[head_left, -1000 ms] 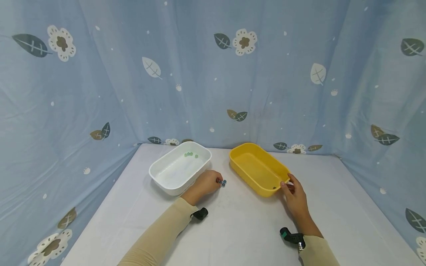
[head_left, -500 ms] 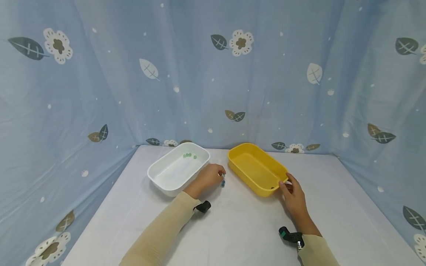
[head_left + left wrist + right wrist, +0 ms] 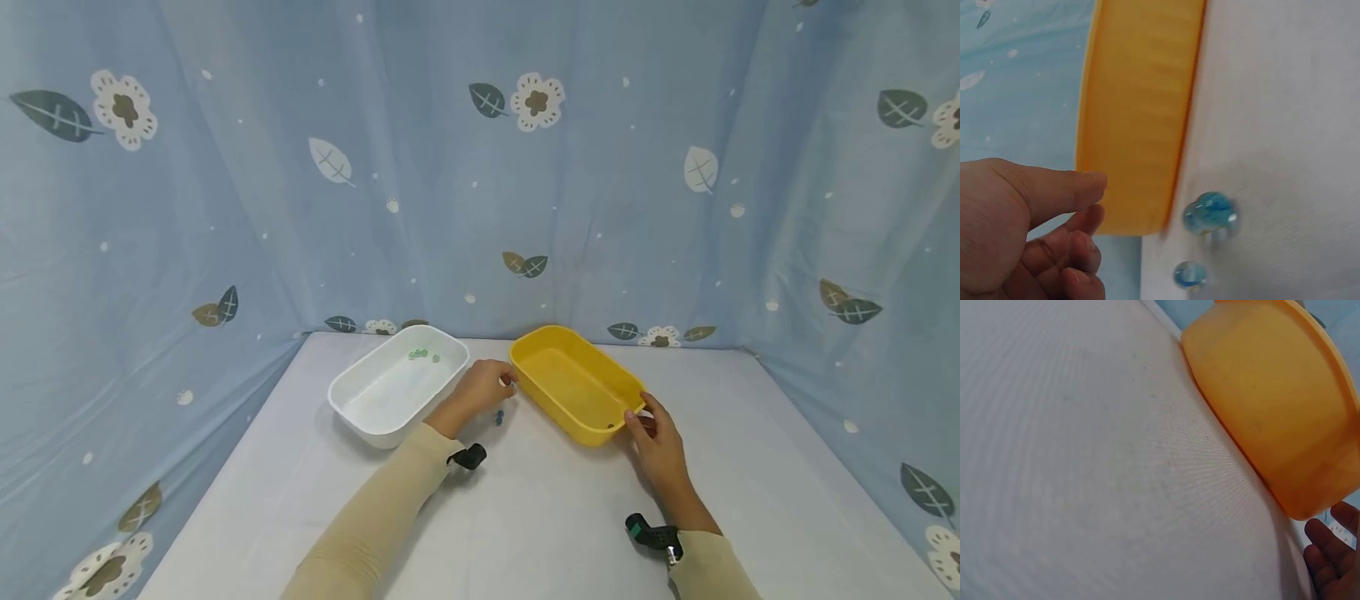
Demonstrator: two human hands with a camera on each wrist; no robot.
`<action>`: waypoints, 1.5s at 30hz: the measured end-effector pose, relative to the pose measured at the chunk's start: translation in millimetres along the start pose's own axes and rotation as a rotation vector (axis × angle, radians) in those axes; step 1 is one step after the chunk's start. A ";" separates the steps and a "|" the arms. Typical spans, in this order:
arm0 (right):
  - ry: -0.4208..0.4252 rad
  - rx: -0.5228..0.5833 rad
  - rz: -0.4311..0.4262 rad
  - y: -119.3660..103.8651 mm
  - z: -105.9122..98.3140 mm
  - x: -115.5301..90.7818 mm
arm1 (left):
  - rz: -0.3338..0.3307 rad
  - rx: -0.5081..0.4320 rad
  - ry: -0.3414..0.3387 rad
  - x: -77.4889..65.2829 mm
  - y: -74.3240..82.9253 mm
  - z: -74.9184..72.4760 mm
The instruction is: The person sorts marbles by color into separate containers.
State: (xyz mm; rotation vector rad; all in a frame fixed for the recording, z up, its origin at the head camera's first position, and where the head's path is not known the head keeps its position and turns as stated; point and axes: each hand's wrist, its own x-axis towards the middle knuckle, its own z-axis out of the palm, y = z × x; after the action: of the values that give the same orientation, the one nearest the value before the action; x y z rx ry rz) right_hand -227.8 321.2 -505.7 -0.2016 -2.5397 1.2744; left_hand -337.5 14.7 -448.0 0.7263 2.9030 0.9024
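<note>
My left hand [image 3: 483, 387] is raised a little over the table between the two trays, thumb and fingers pinched together on what seems to be a blue marble, mostly hidden by the fingertips. Just below it, several clear blue marbles [image 3: 1210, 212] lie on the white cloth. The yellow tray [image 3: 555, 400] stands to the right, with one small dark marble [image 3: 611, 427] in its near corner. At that corner my right hand [image 3: 662, 446] holds the rim, thumb and fingers on either side; in the right wrist view its fingers [image 3: 1332, 550] show beside the tray's outer wall.
A white tray [image 3: 367, 421] stands to the left, with several green marbles [image 3: 423, 354] at its far end. A blue patterned curtain [image 3: 420, 208] hangs behind and at both sides of the white-covered table [image 3: 555, 517].
My left hand has lifted off the group of blue marbles and moved away and right, toward the yellow tray. Fewer marbles lie on the cloth. The right hand keeps its hold.
</note>
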 end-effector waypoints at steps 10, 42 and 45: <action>-0.006 0.003 0.006 -0.4 -0.1 1.3 | 0.030 -0.054 0.034 11.4 4.0 -15.9; 0.006 0.007 -0.016 -0.2 1.6 1.1 | -0.050 -0.059 0.025 51.1 1.1 -18.6; 0.010 -0.004 -0.009 0.1 1.0 1.5 | -0.045 -0.068 0.023 53.7 0.1 -16.9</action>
State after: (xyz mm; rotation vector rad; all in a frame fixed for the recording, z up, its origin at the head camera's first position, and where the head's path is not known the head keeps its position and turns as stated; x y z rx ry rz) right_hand -229.6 320.8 -506.1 -0.1961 -2.5321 1.2617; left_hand -387.8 29.2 -427.4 0.6475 2.8801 1.0058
